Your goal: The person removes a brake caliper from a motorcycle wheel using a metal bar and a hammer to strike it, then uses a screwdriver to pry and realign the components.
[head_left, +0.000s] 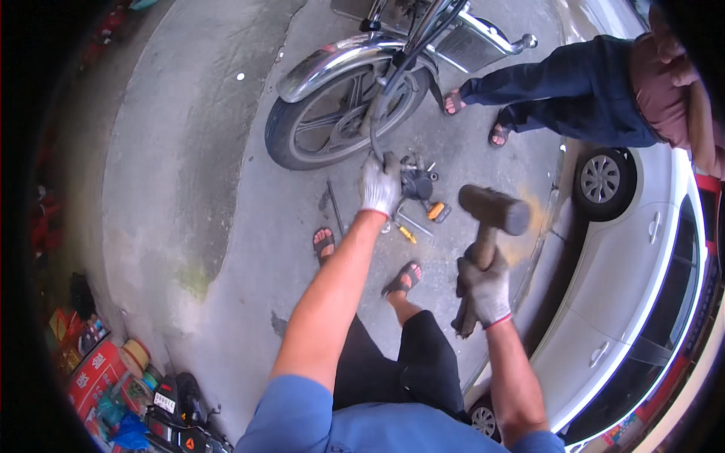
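My right hand, in a white and dark work glove, is closed around the handle of a hammer. The hammer's thick dark head is raised above the pavement, to the right of the motorcycle. My left hand, gloved the same way, reaches forward and is closed on the lower end of a dark curved rod or hose beside the motorcycle's front wheel. Its fingertips are partly hidden. Just right of that hand, dark metal parts lie on the ground.
A yellow screwdriver, an orange and black tool and a long thin bar lie near my feet. Another person stands at the upper right. A white car is parked on the right, and a scooter stands at lower left.
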Motion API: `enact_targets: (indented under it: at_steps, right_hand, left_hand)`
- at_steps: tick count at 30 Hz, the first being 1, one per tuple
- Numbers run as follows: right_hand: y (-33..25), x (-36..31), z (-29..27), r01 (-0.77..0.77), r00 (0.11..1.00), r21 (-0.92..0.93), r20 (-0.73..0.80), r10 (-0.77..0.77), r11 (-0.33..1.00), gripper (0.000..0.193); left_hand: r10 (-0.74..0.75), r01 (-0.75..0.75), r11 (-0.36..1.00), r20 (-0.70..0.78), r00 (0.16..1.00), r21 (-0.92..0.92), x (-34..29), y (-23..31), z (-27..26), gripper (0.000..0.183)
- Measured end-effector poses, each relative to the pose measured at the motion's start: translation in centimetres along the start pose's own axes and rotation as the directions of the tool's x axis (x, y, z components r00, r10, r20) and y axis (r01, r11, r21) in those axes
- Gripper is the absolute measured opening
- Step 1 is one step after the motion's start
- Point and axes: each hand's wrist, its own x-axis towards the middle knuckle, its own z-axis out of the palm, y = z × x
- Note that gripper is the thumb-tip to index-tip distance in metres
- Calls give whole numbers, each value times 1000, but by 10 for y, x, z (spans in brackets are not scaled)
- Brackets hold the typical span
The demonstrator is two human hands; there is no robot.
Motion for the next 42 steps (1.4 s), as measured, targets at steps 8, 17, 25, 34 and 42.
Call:
enact_targets:
  at_steps: [8,17,25,34,42]
  right_hand:
    - [14,-14,-8,-47,998,76,-36,50,996,18]
    - [28,-13,-3,-88,995,61,-33,90,994,20]
    - [29,2,-2,-65,998,-50,-28,64,997,21]
    - [-50,-31,-38,109,984,-50,-133,-115,993,22]
    - [38,7,-24,-82,997,-18,-6,82,996,18]
  left_hand:
    - [-15,16,1000,145,989,-4,-35,-4,19,49]
    - [-11,13,1000,99,995,-22,-56,14,38,59]
    - [16,-2,993,124,992,-116,-59,14,59,61]
    - [-14,26,994,117,993,-102,-60,8,60,63]
    - [-40,97,937,173,984,-336,-65,29,69,51]
